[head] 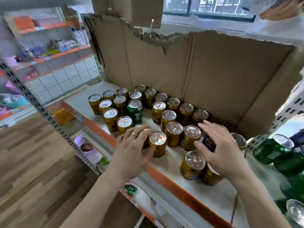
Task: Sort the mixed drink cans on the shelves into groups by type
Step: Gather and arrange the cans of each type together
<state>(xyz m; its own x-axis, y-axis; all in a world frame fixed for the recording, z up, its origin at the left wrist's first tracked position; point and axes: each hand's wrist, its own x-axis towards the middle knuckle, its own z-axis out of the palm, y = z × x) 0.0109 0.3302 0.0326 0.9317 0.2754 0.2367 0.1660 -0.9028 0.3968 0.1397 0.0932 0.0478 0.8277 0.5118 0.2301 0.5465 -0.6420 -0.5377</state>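
Several gold cans (174, 135) stand upright on a white shelf (171, 162) with an orange front edge. One green can (135, 111) stands among them at the left. My left hand (133, 150) wraps around a gold can (158, 143) near the shelf front, with another can partly hidden under its fingers. My right hand (218, 148) hovers with fingers spread over a dark blue can (208, 142), touching or just above it. Two more gold cans (192, 165) stand below that hand at the front.
A torn cardboard sheet (205, 66) backs the shelf. Green cans (273, 150) lie in a group on the right, past a perforated metal upright (289, 109). Another upright (41, 109) stands left. A lower shelf holds packets (141, 198). A person's white sleeve shows top right.
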